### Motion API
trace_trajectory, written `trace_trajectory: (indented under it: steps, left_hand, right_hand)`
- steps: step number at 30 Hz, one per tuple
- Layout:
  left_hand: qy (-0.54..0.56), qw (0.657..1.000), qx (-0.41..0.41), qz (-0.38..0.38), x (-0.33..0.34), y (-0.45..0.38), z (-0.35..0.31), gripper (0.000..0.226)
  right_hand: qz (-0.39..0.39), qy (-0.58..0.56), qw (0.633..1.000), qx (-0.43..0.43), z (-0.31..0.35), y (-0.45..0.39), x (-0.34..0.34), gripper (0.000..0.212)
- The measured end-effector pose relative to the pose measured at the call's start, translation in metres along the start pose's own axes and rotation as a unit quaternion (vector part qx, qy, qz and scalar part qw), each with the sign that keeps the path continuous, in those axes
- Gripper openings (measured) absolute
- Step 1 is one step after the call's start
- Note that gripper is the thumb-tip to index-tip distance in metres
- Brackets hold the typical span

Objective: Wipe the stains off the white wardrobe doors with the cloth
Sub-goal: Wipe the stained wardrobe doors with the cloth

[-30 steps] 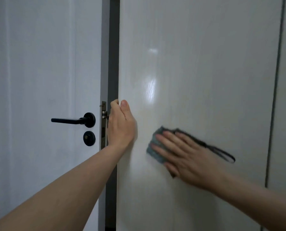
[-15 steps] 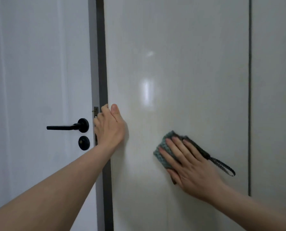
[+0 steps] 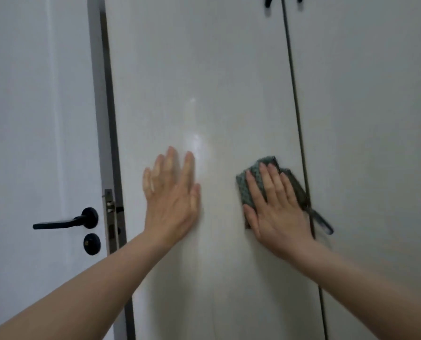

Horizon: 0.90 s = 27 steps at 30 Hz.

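Fingers straight, my right hand (image 3: 276,209) presses the grey-green knitted cloth (image 3: 253,182) onto the glossy white wardrobe door (image 3: 216,69). My left hand (image 3: 171,195) lies flat and spread beside it.

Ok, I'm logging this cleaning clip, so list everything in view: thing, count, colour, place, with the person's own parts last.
wardrobe doors: two in view, glossy white, centre and right, with a dark seam between them
cloth: one, grey-green knit, flat on the centre wardrobe door near the seam, under the right hand
cloth loop: one, dark, hanging past the cloth's lower right across the seam
room door: one, white, left
lever handle: one, black, on the room door, horizontal
lock knob: one, black, round, just below the lever handle
wardrobe pulls: two, dark, at the top edge, cut off and blurred
left hand: fingers spread straight, against the centre wardrobe door
right hand: flat, fingers straight, pressing the cloth
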State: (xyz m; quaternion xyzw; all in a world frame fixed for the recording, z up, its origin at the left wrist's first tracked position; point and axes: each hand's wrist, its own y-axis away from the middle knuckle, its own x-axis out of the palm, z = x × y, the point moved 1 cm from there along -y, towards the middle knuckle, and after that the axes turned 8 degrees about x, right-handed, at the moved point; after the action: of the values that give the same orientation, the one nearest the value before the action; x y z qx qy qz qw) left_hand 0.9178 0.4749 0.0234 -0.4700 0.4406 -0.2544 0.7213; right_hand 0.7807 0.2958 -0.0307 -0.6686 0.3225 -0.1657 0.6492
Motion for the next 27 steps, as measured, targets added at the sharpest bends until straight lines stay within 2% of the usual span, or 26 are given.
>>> trace_trajectory:
  steps: [2, 3, 8, 10, 13, 17, 20, 23, 25, 27]
  left_hand:
    - [-0.052, 0.992, 0.112, -0.009, 0.013, -0.005, -0.030, 0.065]
    - [-0.060, 0.988, 0.142, -0.018, 0.018, -0.009, -0.044, 0.066]
    - [-0.058, 0.973, 0.221, -0.029, 0.026, -0.047, -0.110, 0.066]
    - [-0.047, 0.974, 0.219, -0.034, 0.026, -0.070, -0.127, 0.064]
    - [-0.007, 0.985, 0.169, -0.035, 0.026, -0.103, -0.155, 0.061]
    - [-0.013, 0.991, 0.130, -0.039, 0.037, -0.111, -0.184, 0.059]
    - [-0.053, 0.985, 0.140, -0.086, 0.052, -0.107, -0.186, 0.062]
    - [-0.070, 0.982, 0.147, -0.098, 0.057, -0.107, -0.183, 0.064]
    - [-0.074, 0.980, 0.150, -0.105, 0.058, -0.107, -0.184, 0.065]
    - [-0.081, 0.979, 0.153, -0.107, 0.057, -0.107, -0.184, 0.064]
  right_hand:
    - [0.011, 0.001, 0.999, -0.030, -0.003, 0.031, 0.004, 0.066]
    - [0.018, 0.013, 0.998, -0.055, -0.009, 0.044, 0.003, 0.066]
    - [0.049, 0.065, 0.986, -0.148, -0.059, 0.039, -0.005, 0.063]
    - [0.045, 0.083, 0.984, -0.150, -0.080, 0.013, -0.009, 0.064]
    - [0.016, 0.085, 0.991, -0.098, -0.113, -0.026, -0.019, 0.065]
    - [-0.008, 0.046, 0.997, 0.063, -0.159, -0.034, -0.019, 0.067]
    - [-0.027, 0.027, 0.981, 0.188, -0.184, -0.018, -0.015, 0.069]
    - [-0.034, -0.006, 0.957, 0.287, -0.189, -0.010, -0.013, 0.070]
    - [-0.043, -0.006, 0.951, 0.307, -0.181, -0.013, -0.014, 0.069]
    - [-0.032, 0.016, 0.971, 0.236, -0.173, -0.018, -0.015, 0.066]
